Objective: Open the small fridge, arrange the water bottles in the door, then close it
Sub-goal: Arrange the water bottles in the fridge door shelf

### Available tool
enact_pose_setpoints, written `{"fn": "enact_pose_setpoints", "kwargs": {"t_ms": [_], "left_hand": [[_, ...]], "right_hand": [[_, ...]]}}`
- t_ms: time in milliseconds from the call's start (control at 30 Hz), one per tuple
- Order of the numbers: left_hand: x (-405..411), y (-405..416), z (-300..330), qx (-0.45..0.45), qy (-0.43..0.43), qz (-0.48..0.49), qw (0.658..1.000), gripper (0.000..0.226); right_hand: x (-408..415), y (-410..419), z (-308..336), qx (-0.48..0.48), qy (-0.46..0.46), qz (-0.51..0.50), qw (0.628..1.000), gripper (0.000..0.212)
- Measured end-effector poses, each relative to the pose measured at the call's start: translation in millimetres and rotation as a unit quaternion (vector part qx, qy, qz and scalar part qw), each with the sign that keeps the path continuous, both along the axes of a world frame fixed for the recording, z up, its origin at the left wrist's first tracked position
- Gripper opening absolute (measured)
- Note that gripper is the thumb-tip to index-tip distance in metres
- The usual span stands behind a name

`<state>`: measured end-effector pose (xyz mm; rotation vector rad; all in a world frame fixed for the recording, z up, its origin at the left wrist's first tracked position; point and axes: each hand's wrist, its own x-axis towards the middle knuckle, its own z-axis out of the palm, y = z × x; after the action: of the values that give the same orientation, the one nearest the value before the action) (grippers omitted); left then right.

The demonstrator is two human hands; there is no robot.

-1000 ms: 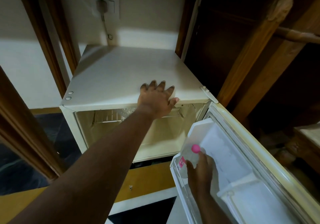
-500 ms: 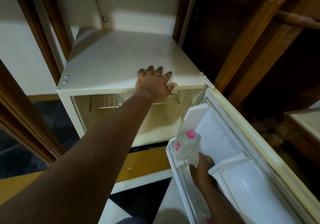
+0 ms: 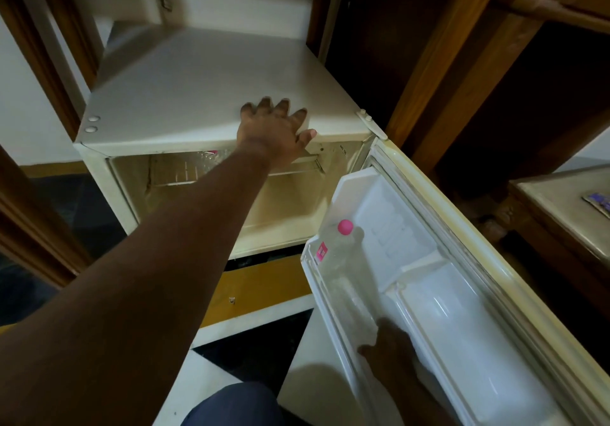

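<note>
Left hand [image 3: 275, 132] flat, fingers spread on fridge top [image 3: 211, 89]; right hand [image 3: 391, 343] low in door [image 3: 462, 293], apparently gripping bottle [image 3: 340, 260] base.

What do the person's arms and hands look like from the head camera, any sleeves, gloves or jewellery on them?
Both arms are bare as far as the view shows, with no sleeve in sight. The left hand and the right hand wear no gloves. No rings, watch or bracelet show at the left wrist; the right hand is too dim to be sure.
</note>
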<state>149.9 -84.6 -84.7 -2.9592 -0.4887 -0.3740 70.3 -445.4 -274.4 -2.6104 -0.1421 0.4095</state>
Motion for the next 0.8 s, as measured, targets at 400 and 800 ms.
{"fn": "enact_pose_setpoints", "kwargs": {"t_ms": [400,800], "left_hand": [[-1.7,-3.4,2.2,-0.011,0.005,0.009,1.000,0.071],[1.3,-1.6,-0.6,-0.010,-0.006,0.009,1.000,0.070]], "right_hand": [[-3.7,31.7,12.9,0.289,-0.156,-0.107,0.939,0.025],[29.6,84.8,27.8,0.277,-0.204,-0.005,0.939,0.026]]}}
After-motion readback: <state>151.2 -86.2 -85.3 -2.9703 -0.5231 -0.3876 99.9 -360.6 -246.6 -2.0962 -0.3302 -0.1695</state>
